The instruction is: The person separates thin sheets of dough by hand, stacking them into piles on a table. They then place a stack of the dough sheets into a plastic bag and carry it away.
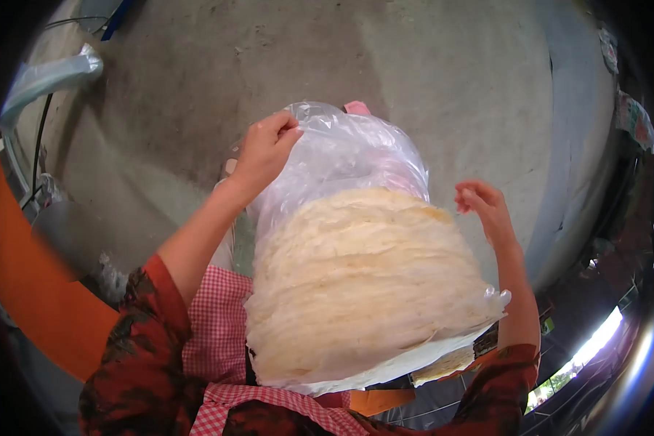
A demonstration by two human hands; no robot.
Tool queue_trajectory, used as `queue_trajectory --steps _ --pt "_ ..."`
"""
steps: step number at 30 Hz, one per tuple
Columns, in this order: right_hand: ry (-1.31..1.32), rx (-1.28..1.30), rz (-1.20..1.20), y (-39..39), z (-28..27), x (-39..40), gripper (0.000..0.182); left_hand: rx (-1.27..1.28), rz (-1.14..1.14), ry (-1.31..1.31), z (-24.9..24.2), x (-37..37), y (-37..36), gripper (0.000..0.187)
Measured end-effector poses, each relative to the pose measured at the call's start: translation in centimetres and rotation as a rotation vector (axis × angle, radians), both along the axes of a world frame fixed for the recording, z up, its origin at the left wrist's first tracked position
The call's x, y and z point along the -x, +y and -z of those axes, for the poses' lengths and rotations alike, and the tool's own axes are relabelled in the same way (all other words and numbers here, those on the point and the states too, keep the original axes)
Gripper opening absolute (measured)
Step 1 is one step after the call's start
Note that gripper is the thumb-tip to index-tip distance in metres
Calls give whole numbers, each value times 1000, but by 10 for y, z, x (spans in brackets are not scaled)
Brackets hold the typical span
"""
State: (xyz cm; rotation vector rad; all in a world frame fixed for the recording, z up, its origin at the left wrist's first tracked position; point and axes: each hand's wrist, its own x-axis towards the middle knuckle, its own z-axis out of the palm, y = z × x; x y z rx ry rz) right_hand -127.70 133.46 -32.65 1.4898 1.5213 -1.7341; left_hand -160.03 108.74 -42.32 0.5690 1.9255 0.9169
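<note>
A thick stack of thin, ragged, cream-coloured sheets (pixel 363 280) lies in front of me, close to my body. Its far end meets a clear plastic bag (pixel 341 156); how far the stack reaches inside is hard to make out. My left hand (pixel 269 142) is closed on the bag's far left edge, pinching the plastic between thumb and fingers. To the right of the bag, my right hand (pixel 483 202) is in the air with loosely bent fingers and nothing visible in them. Something pink (pixel 357 108) shows at the bag's far edge.
Grey concrete floor (pixel 443 65) spreads out beyond the bag. An orange surface (pixel 43 291) curves along my left side, beside a pale plastic-wrapped bar (pixel 58 76). Crumpled printed plastic (pixel 634 122) lies at the far right. I wear a red checked apron (pixel 218 320).
</note>
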Motion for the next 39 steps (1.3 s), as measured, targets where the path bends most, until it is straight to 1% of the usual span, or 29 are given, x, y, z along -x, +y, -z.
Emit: queue_trajectory --steps 1,3,4,5,7,10,12,14,15,16,18,19,21,23,24,26,27,30,32,33,35,36,38,39 --pt "76 39 -27 0 4 23 23 6 34 43 5 3 7 8" --pt "145 -58 -231 -8 13 65 22 -220 60 273 22 4 17 8" --pt "158 -123 -280 -12 22 76 23 -322 72 382 23 3 17 8" --pt "177 -184 -332 -16 31 86 24 -204 -10 88 20 1 13 9" --pt "184 -281 -465 -24 43 103 26 30 -179 -486 -15 1 19 10" --pt "139 -366 -727 -28 48 115 24 90 -239 -710 -65 0 29 13" --pt "122 -393 -930 -29 52 112 22 9 162 -729 -110 -2 25 12" --pt "254 -560 -886 -27 39 92 11 -74 265 -616 -135 -17 5 10" --pt "314 -650 -858 -24 30 80 6 -101 256 -520 -140 -21 -3 10" --pt "308 -633 -717 -23 22 70 5 -129 248 -429 -143 -24 -14 11" --pt "297 -593 -438 -22 6 52 9 -147 276 -237 -132 -25 -28 14" --pt "212 -449 -291 -19 -2 47 11 -140 314 -130 -120 -24 -31 15" --pt "54 -165 6 -10 -18 40 14 -93 342 -67 -116 -20 -33 16" --pt "187 -158 -130 -5 -31 24 15 -8 315 -178 -122 -19 -33 18" --pt "246 -150 -198 -4 -37 19 16 -75 350 -132 -131 -19 -37 18" --pt "216 -137 -190 -9 -62 25 16 -204 427 -44 -150 -19 -53 18" --pt "197 -124 -182 -14 -72 28 16 -189 433 54 -149 -20 -60 18" --pt "98 -395 -537 -24 -73 35 22 -163 439 362 -136 -22 -83 20" --pt "187 -654 -705 -24 -60 24 27 -172 435 560 -120 -20 -96 21" --pt "229 -781 -790 -25 -53 17 30 -184 399 598 -119 -23 -99 22" --pt "181 -918 -756 -29 -41 2 32 -208 320 671 -117 -32 -106 26" --pt "155 -985 -741 -31 -36 -6 34 -158 222 693 -112 -36 -115 29" --pt "76 -947 -639 -30 -27 -27 31 -64 25 735 -96 -45 -141 37" --pt "41 -930 -585 -29 -19 -38 30 36 55 683 -91 -51 -154 38"
